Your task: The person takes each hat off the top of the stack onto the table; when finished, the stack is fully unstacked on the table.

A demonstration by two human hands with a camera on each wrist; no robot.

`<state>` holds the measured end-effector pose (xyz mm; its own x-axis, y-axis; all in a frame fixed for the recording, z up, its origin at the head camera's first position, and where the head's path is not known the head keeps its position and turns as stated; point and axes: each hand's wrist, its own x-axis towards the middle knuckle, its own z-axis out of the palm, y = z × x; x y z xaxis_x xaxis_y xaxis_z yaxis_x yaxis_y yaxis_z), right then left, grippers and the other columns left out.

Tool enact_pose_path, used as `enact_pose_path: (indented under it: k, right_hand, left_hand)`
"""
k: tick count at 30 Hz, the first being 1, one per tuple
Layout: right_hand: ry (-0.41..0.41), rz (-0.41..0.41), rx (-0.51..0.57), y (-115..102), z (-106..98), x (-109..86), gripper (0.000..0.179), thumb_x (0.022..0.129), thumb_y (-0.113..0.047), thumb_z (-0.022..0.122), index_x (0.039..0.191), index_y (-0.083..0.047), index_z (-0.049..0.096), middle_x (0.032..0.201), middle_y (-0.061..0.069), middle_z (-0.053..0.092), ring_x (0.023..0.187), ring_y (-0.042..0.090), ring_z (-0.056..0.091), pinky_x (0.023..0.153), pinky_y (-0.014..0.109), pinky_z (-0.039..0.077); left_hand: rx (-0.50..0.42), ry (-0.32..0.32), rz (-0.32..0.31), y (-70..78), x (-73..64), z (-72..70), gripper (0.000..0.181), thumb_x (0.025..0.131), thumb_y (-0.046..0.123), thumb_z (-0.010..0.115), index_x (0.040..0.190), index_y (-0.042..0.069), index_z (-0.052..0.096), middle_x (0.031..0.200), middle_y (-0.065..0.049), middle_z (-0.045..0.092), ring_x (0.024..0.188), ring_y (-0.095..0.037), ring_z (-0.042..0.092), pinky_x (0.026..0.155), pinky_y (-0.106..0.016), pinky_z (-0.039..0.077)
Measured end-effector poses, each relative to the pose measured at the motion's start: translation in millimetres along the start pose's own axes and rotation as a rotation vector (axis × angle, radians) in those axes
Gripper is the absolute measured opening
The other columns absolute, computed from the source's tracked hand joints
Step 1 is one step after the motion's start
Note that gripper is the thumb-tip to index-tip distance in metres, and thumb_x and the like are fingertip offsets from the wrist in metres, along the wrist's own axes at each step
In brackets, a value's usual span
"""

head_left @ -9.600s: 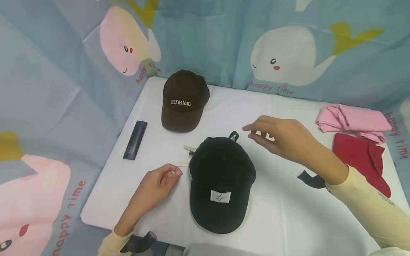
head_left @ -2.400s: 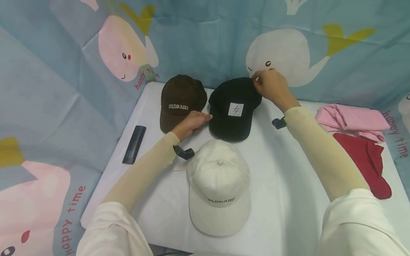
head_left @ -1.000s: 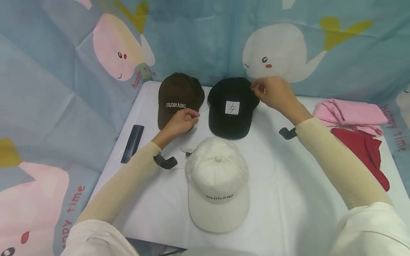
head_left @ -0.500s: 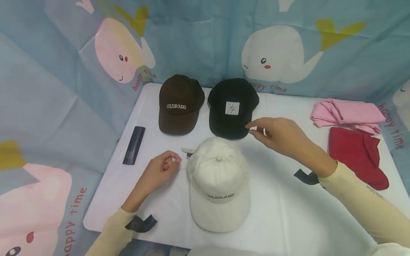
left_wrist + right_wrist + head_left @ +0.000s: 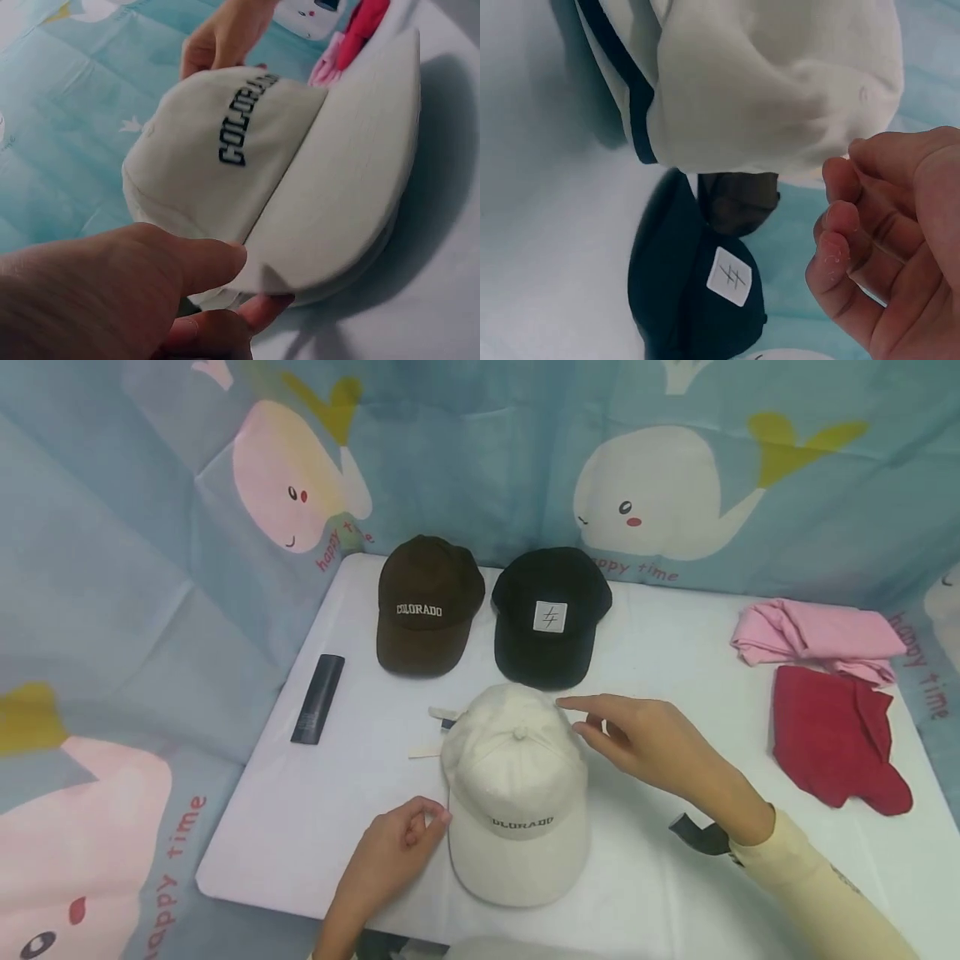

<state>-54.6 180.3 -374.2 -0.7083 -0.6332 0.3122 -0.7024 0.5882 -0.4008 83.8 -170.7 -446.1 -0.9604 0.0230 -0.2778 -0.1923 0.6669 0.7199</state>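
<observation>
Both hands have moved since approx. ½ s ago: R hand point(image 5: 648, 739) off the black cap point(image 5: 555, 577) & down to the crown of the white cap point(image 5: 517, 760); L hand point(image 5: 393, 856) from nr the side straps to the white cap's brim. Black cap itself hasn't shifted, sits at the back next to the brown cap point(image 5: 429, 572), so work looks to be off that one & onto the white, which is front-centre of the bench point(image 5: 637, 893), brim toward the person.

L hand pinches the brim edge, thumb on top, finger under. R hand's fingers loosely bent at the crown, no fabric seen btwn them; can't tell if the tips press. Second pale edge shows under the brim, poss. another cap.

Text: "COLORADO" dark on white cap, white on brown cap. Black cap has a white patch point(image 5: 550, 617) w/ crossed strokes, #-like. Curtain point(image 5: 465, 460) says "happy time". Dark case point(image 5: 318, 699): print too small.
</observation>
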Motion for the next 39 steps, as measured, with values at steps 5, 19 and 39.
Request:
enact_pose_path:
  k: [5,19,39]
  right_hand:
    - [-0.009,0.012,0.023,-1.7,8.2,-1.2,0.049,0.094,-0.020,0.082,0.139,-0.028,0.069,0.086,-0.014,0.065,0.060,0.000,0.045,0.054,0.022,0.042]
    - [-0.002,0.011,0.013,-1.0,16.9,2.5,0.045,0.096,-0.023,0.080,0.139,-0.029,0.069,0.083,-0.013,0.064,0.062,0.001,0.047,0.055,0.023,0.043]
    - [0.117,-0.043,0.067,1.2,27.4,9.2,0.035,0.090,-0.017,0.086,0.124,-0.026,0.078,0.105,-0.012,0.077,0.078,0.001,0.064,0.069,0.025,0.055]
  left_hand:
    - [-0.054,-0.001,0.020,5.1,-6.2,6.7,0.023,0.099,0.047,0.074,0.102,0.024,0.073,0.061,0.013,0.038,0.053,-0.002,0.033,0.055,-0.023,0.035]
    - [-0.048,-0.011,-0.015,4.8,-6.6,8.4,0.022,0.100,0.046,0.073,0.099,0.023,0.072,0.061,0.012,0.040,0.053,-0.002,0.034,0.055,-0.023,0.032]
    - [-0.066,-0.070,-0.029,-0.2,-7.3,12.7,0.034,0.102,0.057,0.064,0.092,0.025,0.071,0.059,0.012,0.034,0.052,-0.004,0.029,0.053,-0.023,0.026]
